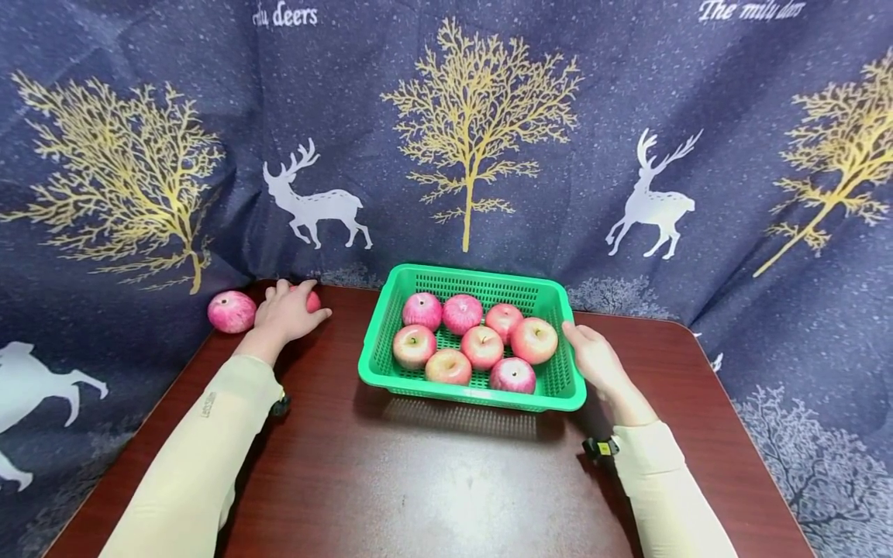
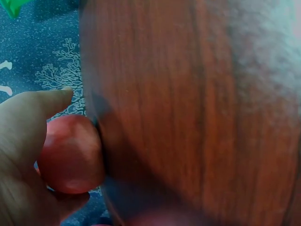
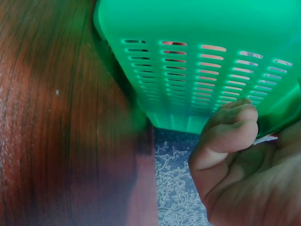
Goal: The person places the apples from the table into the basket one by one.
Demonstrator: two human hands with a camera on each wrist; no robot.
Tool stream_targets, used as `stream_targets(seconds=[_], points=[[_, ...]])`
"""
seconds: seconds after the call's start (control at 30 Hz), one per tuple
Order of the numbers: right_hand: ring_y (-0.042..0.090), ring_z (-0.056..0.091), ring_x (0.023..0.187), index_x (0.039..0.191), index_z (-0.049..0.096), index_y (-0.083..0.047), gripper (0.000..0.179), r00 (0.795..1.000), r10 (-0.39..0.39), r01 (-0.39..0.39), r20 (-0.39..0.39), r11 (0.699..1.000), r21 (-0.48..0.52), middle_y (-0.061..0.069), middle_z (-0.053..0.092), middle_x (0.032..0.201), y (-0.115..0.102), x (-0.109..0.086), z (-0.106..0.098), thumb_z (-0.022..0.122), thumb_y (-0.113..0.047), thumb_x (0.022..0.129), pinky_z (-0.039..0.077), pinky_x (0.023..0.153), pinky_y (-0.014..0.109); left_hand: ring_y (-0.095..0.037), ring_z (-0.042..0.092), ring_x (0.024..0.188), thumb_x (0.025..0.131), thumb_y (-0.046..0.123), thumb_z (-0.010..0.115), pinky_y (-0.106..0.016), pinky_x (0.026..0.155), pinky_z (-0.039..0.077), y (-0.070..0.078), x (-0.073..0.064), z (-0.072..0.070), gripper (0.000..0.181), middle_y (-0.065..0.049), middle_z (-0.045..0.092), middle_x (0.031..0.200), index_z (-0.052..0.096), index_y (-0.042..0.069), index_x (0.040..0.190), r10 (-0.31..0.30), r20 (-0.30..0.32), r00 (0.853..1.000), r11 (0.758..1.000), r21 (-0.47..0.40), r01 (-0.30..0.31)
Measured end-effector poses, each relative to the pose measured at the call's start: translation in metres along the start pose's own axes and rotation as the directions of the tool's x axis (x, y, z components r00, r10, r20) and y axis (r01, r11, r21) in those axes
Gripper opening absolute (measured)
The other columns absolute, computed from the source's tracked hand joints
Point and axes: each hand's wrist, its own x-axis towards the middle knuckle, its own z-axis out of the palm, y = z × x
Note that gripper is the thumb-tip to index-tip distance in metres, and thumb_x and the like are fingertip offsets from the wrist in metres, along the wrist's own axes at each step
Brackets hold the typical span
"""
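My left hand (image 1: 281, 316) is at the back left of the table, around a red apple (image 1: 313, 301). In the left wrist view the thumb stands apart from this apple (image 2: 71, 154), with a gap between them, and fingers lie on its other side. Another pink-red apple (image 1: 232, 311) sits just left of that hand. A green slotted plastic basket (image 1: 474, 394) holds several red and yellowish apples (image 1: 482, 346). My right hand (image 1: 598, 358) grips the basket's right rim; its curled fingers (image 3: 233, 125) show against the slotted side in the right wrist view.
The brown wooden table (image 1: 335, 465) ends at the back against a dark blue cloth (image 1: 530, 178) printed with deer and trees. Both apples at the left are near the table's back left corner. A black wrist device (image 1: 600, 448) is on the right wrist.
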Motion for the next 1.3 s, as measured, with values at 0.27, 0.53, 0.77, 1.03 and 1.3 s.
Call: stream_targets(seconds=[0.27, 0.53, 0.77, 1.03, 1.3], points=[[0.016, 0.077, 0.086, 0.131, 0.06, 0.006, 0.063, 1.0, 0.004, -0.004, 0.002, 1.0, 0.0, 0.019, 0.077, 0.109, 0.001, 0.003, 0.001, 0.042, -0.054, 0.119, 0.064, 0.077, 0.035, -0.063, 0.045, 0.127, 0.103, 0.046, 0.073, -0.076, 0.095, 0.048, -0.007, 0.002, 0.008, 0.078, -0.043, 0.038, 0.149, 0.044, 0.009, 0.165, 0.008, -0.029, 1.0, 1.0, -0.026, -0.009], [0.017, 0.077, 0.087, 0.132, 0.06, 0.007, 0.064, 1.0, 0.0, 0.0, 0.001, 1.0, 0.001, 0.022, 0.077, 0.112, 0.002, 0.004, 0.001, 0.042, -0.053, 0.119, 0.064, 0.078, 0.035, -0.063, 0.044, 0.126, 0.103, 0.04, 0.073, -0.077, 0.092, 0.049, -0.01, 0.002, 0.013, 0.072, -0.042, 0.037, 0.149, 0.047, 0.009, 0.162, 0.032, -0.046, 0.998, 0.999, -0.01, -0.033], [0.015, 0.076, 0.085, 0.128, 0.062, 0.006, 0.064, 1.0, -0.002, 0.002, -0.011, 1.0, -0.02, 0.018, 0.076, 0.108, 0.002, 0.003, 0.001, 0.042, -0.054, 0.119, 0.063, 0.077, 0.035, -0.064, 0.044, 0.127, 0.103, 0.039, 0.073, -0.077, 0.093, 0.049, -0.007, 0.002, 0.01, 0.069, -0.041, 0.037, 0.148, 0.048, 0.009, 0.16, 0.025, -0.035, 0.999, 1.0, -0.011, -0.026], [0.015, 0.076, 0.085, 0.127, 0.062, 0.005, 0.064, 1.0, -0.002, 0.001, -0.019, 1.0, -0.025, 0.017, 0.076, 0.106, 0.005, 0.004, 0.0, 0.042, -0.055, 0.119, 0.063, 0.078, 0.035, -0.064, 0.042, 0.128, 0.105, 0.04, 0.071, -0.077, 0.092, 0.05, -0.006, 0.003, 0.012, 0.067, -0.041, 0.035, 0.149, 0.048, 0.008, 0.159, 0.008, -0.023, 1.0, 1.0, -0.01, -0.008], [0.016, 0.076, 0.088, 0.131, 0.061, 0.006, 0.065, 1.0, -0.007, 0.007, -0.006, 1.0, -0.028, 0.02, 0.077, 0.11, 0.003, 0.003, 0.001, 0.041, -0.055, 0.119, 0.063, 0.079, 0.035, -0.065, 0.043, 0.127, 0.104, 0.041, 0.071, -0.078, 0.089, 0.05, -0.001, 0.006, 0.011, 0.069, -0.042, 0.036, 0.147, 0.047, 0.007, 0.158, -0.041, -0.027, 0.999, 0.997, -0.061, 0.04]])
